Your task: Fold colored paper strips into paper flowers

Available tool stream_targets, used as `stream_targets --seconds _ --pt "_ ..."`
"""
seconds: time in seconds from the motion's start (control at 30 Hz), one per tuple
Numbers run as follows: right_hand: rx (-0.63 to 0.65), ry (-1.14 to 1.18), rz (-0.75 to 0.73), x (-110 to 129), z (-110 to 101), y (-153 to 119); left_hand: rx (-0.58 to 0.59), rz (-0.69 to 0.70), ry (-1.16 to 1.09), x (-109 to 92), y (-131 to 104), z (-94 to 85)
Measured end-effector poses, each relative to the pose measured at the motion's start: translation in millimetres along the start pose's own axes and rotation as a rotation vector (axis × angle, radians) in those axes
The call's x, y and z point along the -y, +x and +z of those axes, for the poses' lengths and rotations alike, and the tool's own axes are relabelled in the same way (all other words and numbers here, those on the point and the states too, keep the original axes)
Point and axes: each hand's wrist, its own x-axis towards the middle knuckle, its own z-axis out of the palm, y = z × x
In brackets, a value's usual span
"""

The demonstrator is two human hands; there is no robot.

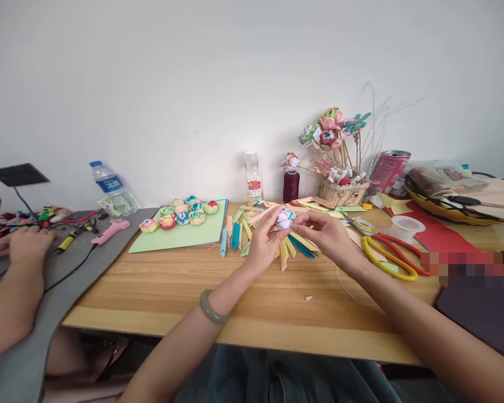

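Observation:
A small white and blue folded paper piece (284,219) is pinched between the fingers of my left hand (265,235), above a pile of folded paper strips (246,230). My right hand (321,232) meets it from the right, thumb and fingertips pressed together at its edge; whether they grip the piece or something thin is too small to tell. Several finished paper flowers (182,217) sit on a light green sheet (168,242) to the left. Behind the hands, a paper flower (290,161) rests on a dark red thread spool (291,187).
Yellow-handled pliers or scissors (388,258), a tape roll (408,225) and red paper (439,238) lie right. A flower basket (342,193), clear bottle (253,182) and pink can (388,170) stand behind. At left are a pink glue gun (111,230) and another person's arm (19,291).

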Motion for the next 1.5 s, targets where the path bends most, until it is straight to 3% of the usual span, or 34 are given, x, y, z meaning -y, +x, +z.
stream_targets --seconds 0.5,0.7,0.83,0.9,1.03,1.3,1.5 --pt "-0.085 -0.128 -0.002 3.1 -2.7 -3.7 0.033 -0.082 0.009 -1.5 0.3 0.3" --pt "-0.044 -0.078 0.090 3.5 -4.9 -0.8 0.060 -0.039 0.045 2.1 0.9 -1.8" --pt "0.105 -0.011 0.144 4.4 -6.1 0.9 0.079 0.011 0.093 5.2 1.2 -3.0" --pt "0.130 -0.018 0.124 4.6 -6.4 0.7 0.078 0.026 0.110 7.2 1.3 -3.6" --pt "0.008 -0.152 -0.008 3.3 -7.5 -0.1 0.065 0.050 0.130 9.9 1.2 -4.5" --pt "-0.040 -0.327 -0.188 -0.4 -6.7 -0.8 0.095 0.065 0.144 9.7 -0.2 -3.8" --pt "-0.036 -0.337 -0.186 -2.9 -6.1 0.1 0.105 0.077 0.161 7.6 -1.0 -2.8"
